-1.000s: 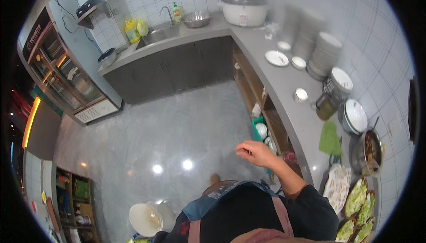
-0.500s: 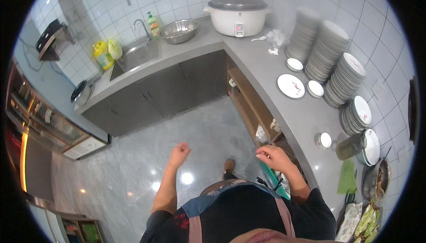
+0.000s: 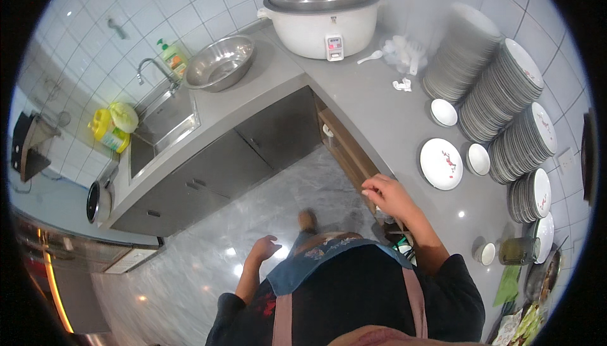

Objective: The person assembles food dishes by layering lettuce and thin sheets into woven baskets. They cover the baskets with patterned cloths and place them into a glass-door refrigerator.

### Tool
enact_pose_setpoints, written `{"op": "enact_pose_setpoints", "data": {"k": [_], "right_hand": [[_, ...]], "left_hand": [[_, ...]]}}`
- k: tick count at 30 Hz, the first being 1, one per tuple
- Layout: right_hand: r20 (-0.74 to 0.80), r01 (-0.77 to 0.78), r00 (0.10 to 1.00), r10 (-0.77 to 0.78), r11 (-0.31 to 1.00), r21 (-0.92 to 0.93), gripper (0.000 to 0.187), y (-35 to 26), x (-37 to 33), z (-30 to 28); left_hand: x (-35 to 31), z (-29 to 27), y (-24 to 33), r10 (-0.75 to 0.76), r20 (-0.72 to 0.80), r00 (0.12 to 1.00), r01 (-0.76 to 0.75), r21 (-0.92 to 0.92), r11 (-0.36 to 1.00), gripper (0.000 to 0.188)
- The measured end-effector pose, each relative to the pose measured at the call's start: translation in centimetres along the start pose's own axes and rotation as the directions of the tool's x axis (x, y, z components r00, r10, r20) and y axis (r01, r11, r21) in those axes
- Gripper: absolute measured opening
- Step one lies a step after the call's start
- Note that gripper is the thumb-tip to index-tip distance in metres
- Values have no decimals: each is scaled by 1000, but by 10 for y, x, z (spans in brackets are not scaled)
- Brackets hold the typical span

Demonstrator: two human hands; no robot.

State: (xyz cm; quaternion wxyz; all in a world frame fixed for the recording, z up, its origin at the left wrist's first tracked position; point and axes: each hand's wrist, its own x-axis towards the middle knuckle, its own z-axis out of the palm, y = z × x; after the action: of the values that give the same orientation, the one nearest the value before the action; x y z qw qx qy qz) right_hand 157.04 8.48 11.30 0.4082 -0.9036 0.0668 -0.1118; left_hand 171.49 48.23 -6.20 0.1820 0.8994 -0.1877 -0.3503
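Observation:
My left hand [image 3: 263, 248] hangs over the floor with its fingers loosely apart and nothing visible in it. My right hand [image 3: 387, 195] is raised near the front edge of the right-hand counter [image 3: 360, 115], above the wooden shelves [image 3: 346, 150]. Its fingers are slightly bent and apart, with nothing seen between them. Nearest to it on the counter lies a white plate [image 3: 441, 164] with a red floral print. Two small white bowls, one behind the plate [image 3: 444, 113] and one beside it [image 3: 478, 159], stand there too.
Tall plate stacks [image 3: 499, 90] line the right wall. A large white rice cooker [image 3: 325, 20] fills the corner, with a white spoon [image 3: 370, 57] beside it. Leftward are a metal basin [image 3: 221, 65], a sink [image 3: 165, 118] and a yellow jug [image 3: 107, 130]. A white cup [image 3: 485, 254] stands at right.
The view has moved forward and turned, so the rice cooker, plates and counter appear closer. My right hand has come up toward the counter edge; my left hand is lower, nearer my body.

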Motion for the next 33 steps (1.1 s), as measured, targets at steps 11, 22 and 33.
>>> {"op": "enact_pose_setpoints", "data": {"k": [11, 22, 33], "right_hand": [[-565, -464, 784, 258, 847, -258, 31, 117, 124, 19], [-631, -676, 694, 346, 616, -406, 34, 125, 168, 31], [-599, -719, 673, 434, 575, -391, 39, 132, 173, 30]], "left_hand": [[280, -183, 174, 534, 67, 843, -538, 77, 839, 43], [407, -244, 379, 678, 393, 622, -219, -744, 632, 30], [432, -248, 400, 711, 449, 540, 214, -891, 400, 60]]}}
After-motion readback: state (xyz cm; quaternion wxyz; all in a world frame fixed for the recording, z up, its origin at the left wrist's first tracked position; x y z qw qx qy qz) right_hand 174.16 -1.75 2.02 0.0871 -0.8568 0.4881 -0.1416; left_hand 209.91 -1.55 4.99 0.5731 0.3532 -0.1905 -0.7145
